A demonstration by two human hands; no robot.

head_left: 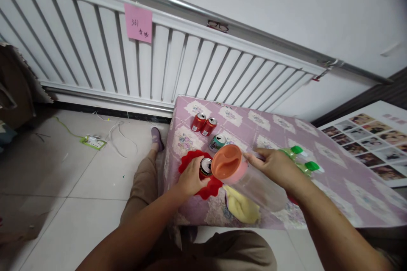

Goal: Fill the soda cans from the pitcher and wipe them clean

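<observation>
The person wears loose khaki-brown trousers (pixel 240 252), softly creased at 5 o'clock; at 8 o'clock the trouser leg (pixel 143 186) narrows above a bare ankle and a dull purple slipper (pixel 155 135) with a rounded toe. Both forearms are bare; a dim brownish sleeve (pixel 386 258) edges in at 4 o'clock.

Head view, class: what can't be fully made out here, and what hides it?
In the head view:
Dark-rimmed can: side partly behind the left hand.
Orange-lidded pitcher: handle mostly covered by the right hand.
Green-capped bottles: partly behind the right forearm.
Red cans: print too small.
Photo board: cut off by the right edge.
</observation>
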